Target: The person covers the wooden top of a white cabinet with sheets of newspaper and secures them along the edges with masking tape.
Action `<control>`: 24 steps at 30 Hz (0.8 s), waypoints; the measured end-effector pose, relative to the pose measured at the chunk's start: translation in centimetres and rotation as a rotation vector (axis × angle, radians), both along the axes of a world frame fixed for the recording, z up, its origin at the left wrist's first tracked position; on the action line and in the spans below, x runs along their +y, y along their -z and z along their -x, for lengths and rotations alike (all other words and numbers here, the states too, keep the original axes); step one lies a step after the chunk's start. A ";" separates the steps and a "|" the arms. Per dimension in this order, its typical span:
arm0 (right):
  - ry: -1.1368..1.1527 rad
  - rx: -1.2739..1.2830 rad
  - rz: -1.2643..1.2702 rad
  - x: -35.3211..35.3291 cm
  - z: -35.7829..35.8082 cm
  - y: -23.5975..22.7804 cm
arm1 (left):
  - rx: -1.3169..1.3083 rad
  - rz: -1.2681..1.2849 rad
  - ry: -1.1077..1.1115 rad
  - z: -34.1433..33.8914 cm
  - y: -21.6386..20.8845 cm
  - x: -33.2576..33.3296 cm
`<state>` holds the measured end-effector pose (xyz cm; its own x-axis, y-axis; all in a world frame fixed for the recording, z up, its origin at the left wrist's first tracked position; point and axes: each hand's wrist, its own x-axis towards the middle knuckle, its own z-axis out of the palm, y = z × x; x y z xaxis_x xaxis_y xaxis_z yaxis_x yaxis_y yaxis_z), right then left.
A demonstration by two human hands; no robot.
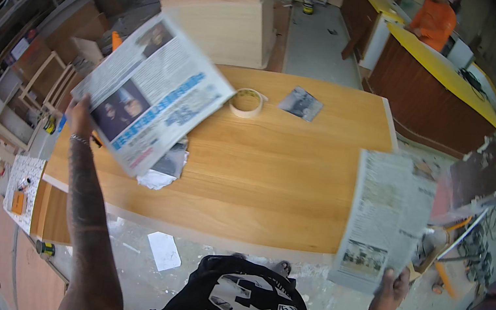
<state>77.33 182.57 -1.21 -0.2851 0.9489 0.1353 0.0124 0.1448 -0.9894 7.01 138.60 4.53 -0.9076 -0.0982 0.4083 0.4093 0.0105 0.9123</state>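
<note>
Black shirt (238, 303) nearest; your left hand (80, 115) grips one newspaper (155, 95), your right hand (394, 287) a second newspaper (387, 213); single-edge holds could tear either sheet.

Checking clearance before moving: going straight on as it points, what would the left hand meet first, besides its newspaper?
Beyond the newspaper it holds, the left hand seems lined up with the pale wooden board; depth is unclear, so it may pass above.
</note>
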 end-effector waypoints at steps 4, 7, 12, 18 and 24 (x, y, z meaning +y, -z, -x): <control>-0.145 -0.022 0.041 1.2 4.6 0.4 | 0.350 0.703 -0.634 0.2 3.1 -3.0; -0.204 -0.024 0.084 0.0 9.0 0.8 | 0.522 0.695 -0.381 -8.2 4.0 4.5; -0.367 0.223 0.444 -3.4 16.1 0.9 | 0.373 0.578 0.468 -28.2 2.7 13.9; -0.464 0.218 0.571 -5.0 20.1 0.4 | 0.783 0.783 0.972 -31.4 3.1 16.7; -0.545 0.108 0.527 -4.7 20.2 -1.0 | 1.040 0.660 1.041 -31.5 4.9 18.4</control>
